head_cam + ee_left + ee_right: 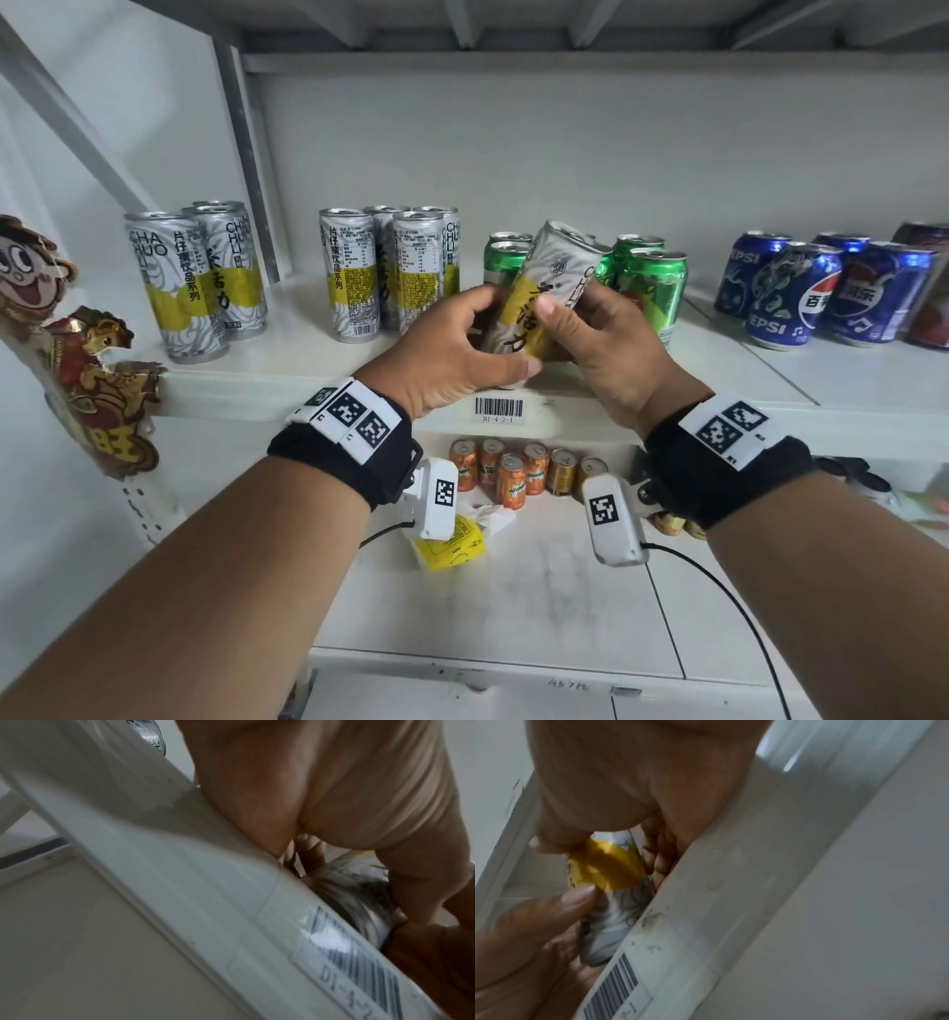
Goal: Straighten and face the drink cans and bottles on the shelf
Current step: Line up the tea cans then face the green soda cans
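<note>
Spanning the frame, white metal shelf (719,390), upper tier, barcode label (499,409) on front lip. Stock, upright: two silver-and-yellow tall cans (177,285) at left; four more (382,272) left of centre; green cans (655,288) centre-right; blue Pepsi cans (796,295) far right. Lower tier: orange Mirinda cans (513,475); crumpled yellow packet (452,547). One silver-and-yellow tall can (549,288), tilted with top leaning right, at shelf's front edge before the green cans. Left hand (452,349): fingers and thumb curled round its lower body. Right hand (601,339): thumb on the front, fingers wrapped behind.
</note>
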`<state>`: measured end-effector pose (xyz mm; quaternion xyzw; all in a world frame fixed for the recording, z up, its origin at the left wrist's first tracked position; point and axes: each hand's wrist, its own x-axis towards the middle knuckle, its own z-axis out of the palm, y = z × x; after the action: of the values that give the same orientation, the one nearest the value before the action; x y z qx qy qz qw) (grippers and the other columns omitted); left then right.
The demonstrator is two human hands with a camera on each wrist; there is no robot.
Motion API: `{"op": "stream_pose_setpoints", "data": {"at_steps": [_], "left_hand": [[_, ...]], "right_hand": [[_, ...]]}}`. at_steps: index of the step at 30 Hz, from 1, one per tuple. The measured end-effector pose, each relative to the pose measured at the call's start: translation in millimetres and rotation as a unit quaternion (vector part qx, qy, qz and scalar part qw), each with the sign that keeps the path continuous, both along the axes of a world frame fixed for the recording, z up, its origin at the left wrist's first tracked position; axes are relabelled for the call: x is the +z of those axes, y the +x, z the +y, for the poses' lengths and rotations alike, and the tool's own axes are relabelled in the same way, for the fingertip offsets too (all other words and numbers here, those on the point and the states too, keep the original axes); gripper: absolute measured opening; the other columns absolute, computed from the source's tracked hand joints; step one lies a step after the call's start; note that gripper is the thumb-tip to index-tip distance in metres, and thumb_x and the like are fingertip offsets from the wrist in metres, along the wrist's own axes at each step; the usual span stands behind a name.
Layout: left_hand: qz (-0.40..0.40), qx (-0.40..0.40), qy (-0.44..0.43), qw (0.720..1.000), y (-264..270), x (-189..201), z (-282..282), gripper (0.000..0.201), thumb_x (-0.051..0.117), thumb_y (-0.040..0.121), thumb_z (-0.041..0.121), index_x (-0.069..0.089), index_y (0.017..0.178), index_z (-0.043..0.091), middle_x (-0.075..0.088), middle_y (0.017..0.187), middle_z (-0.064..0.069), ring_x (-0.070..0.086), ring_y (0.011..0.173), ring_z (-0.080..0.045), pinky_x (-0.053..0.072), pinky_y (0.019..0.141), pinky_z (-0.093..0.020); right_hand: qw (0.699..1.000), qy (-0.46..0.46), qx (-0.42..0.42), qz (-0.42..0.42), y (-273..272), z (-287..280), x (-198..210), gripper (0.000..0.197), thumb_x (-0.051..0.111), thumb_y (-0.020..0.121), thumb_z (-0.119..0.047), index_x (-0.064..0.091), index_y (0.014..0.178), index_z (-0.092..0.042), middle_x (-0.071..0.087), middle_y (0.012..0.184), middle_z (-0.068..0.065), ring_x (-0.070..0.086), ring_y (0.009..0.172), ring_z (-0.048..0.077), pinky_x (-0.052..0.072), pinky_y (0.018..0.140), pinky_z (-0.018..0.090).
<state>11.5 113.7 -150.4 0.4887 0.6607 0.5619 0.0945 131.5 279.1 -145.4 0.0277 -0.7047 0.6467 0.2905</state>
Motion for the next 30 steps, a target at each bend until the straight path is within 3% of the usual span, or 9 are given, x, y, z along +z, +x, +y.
{"op": "stream_pose_setpoints", "data": {"at_steps": [2,4,8,11,14,18,23,27,30], "left_hand": [[-0.013,-0.023,-0.003,1.000,1.1,0.6,0.1,0.066,0.098,0.073,0.040,0.070,0.133,0.030,0.080,0.121,-0.001,0.076,0.115,-0.025,0.062,0.099,-0.053],[-0.014,-0.035,-0.017,0.999,0.8,1.6,1.5,0.070,0.099,0.072,0.041,0.070,0.134,0.027,0.079,0.124,-0.001,0.075,0.118,-0.024,0.059,0.105,-0.053],[-0.009,-0.046,-0.033,0.998,-0.6,2.4,2.7,0.077,0.102,0.067,0.042,0.068,0.135,0.025,0.078,0.127,0.001,0.074,0.122,-0.022,0.058,0.107,-0.049],[-0.029,-0.060,-0.012,0.998,-1.8,1.7,1.5,0.077,0.103,0.066,0.039,0.067,0.133,0.029,0.078,0.128,0.003,0.074,0.120,-0.018,0.062,0.099,-0.036],[-0.040,-0.052,0.002,0.998,-5.1,0.7,2.4,0.084,0.103,0.063,0.034,0.061,0.136,0.025,0.077,0.130,0.003,0.073,0.122,-0.019,0.060,0.105,-0.044],[-0.010,-0.045,-0.023,0.999,-5.1,0.5,3.7,0.093,0.103,0.064,0.040,0.057,0.143,0.025,0.074,0.134,0.005,0.070,0.127,-0.017,0.056,0.110,-0.048],[0.025,-0.045,-0.052,0.997,-4.7,2.0,4.2,0.098,0.102,0.068,0.040,0.053,0.151,0.025,0.072,0.139,0.005,0.068,0.131,-0.016,0.053,0.114,-0.049],[0.012,-0.025,-0.044,0.999,-5.0,1.8,2.8,0.103,0.102,0.060,0.046,0.054,0.148,0.025,0.072,0.138,0.008,0.068,0.128,-0.011,0.055,0.112,-0.045],[0.020,-0.017,-0.049,0.998,-5.3,1.8,2.8,0.101,0.101,0.059,0.051,0.055,0.146,0.027,0.071,0.137,0.010,0.068,0.128,-0.009,0.054,0.113,-0.044]], "right_hand": [[0.999,0.007,-0.029,0.009,-0.4,-3.0,1.2,0.061,0.075,0.085,-0.050,0.068,0.120,-0.001,0.074,0.114,0.025,0.069,0.107,0.052,0.058,0.089,0.067],[0.999,0.011,-0.051,0.014,-0.8,-5.8,2.5,0.065,0.072,0.086,-0.053,0.067,0.117,0.004,0.071,0.113,0.032,0.064,0.108,0.058,0.054,0.092,0.071],[0.998,0.003,-0.063,0.013,0.1,-7.9,7.0,0.056,0.067,0.092,-0.047,0.069,0.116,0.003,0.076,0.110,0.024,0.073,0.101,0.044,0.059,0.095,0.060],[0.999,-0.016,-0.050,0.009,-0.6,-4.1,5.7,0.040,0.067,0.098,-0.032,0.067,0.122,0.001,0.077,0.111,0.018,0.075,0.101,0.034,0.061,0.095,0.050],[0.998,-0.024,-0.057,0.016,-3.2,-1.9,3.6,0.028,0.069,0.099,-0.012,0.067,0.123,0.001,0.078,0.108,0.012,0.075,0.096,0.026,0.063,0.088,0.042],[0.997,-0.020,-0.064,0.030,-4.6,-3.4,0.8,0.040,0.082,0.086,-0.023,0.066,0.118,-0.006,0.080,0.103,0.006,0.077,0.093,0.020,0.062,0.077,0.031],[0.999,0.003,-0.040,0.014,-3.9,-2.2,0.8,0.049,0.080,0.090,-0.030,0.064,0.130,-0.006,0.079,0.115,0.007,0.076,0.106,0.024,0.061,0.085,0.033],[0.999,-0.031,-0.025,0.014,-5.0,1.5,1.4,0.047,0.073,0.088,-0.024,0.065,0.129,-0.004,0.075,0.119,0.016,0.071,0.114,0.038,0.058,0.100,0.053],[0.999,-0.042,-0.029,0.018,-6.3,2.1,0.8,0.050,0.070,0.082,-0.018,0.064,0.128,-0.001,0.075,0.117,0.016,0.072,0.111,0.036,0.057,0.100,0.051]]}}
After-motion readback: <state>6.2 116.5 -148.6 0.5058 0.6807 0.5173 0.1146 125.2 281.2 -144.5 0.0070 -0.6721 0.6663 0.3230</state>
